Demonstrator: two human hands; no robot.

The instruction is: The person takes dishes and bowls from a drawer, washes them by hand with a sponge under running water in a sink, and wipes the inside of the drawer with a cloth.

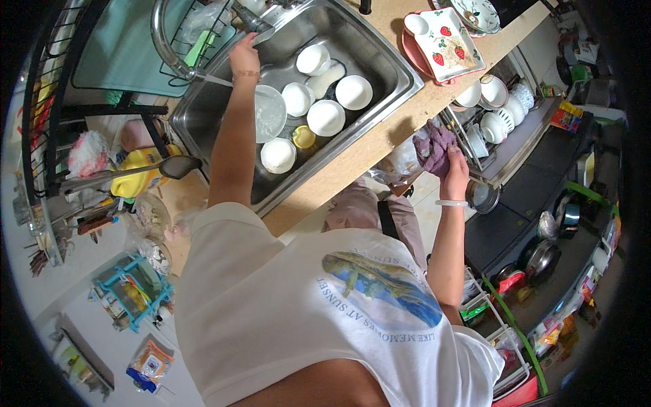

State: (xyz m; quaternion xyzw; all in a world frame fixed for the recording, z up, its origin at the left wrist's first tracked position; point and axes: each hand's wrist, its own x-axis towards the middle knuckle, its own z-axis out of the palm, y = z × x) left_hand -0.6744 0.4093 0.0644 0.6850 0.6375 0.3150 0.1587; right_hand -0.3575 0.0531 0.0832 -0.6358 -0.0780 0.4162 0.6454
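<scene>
My left hand (245,55) reaches over the far-left side of the stainless steel sink (374,48), its fingertips at a flat grey metal part (257,30) by the rim; its grip is unclear. Water runs from the curved faucet (165,46) towards my left wrist. White bowls (326,118), a larger translucent bowl (269,114) partly behind my forearm, a small yellow dish (303,137) and a pale oblong item (326,80) lie in the sink. To the right, beyond the counter edge, my right hand (455,165) holds a crumpled purple cloth (435,148).
A strawberry-patterned tray (447,43) rests on a pink dish on the counter (391,124). An extended rack (470,137) at the right holds bowls and cups. At the left are a black wire shelf (61,96), a ladle (179,167) and a yellow bottle (133,173).
</scene>
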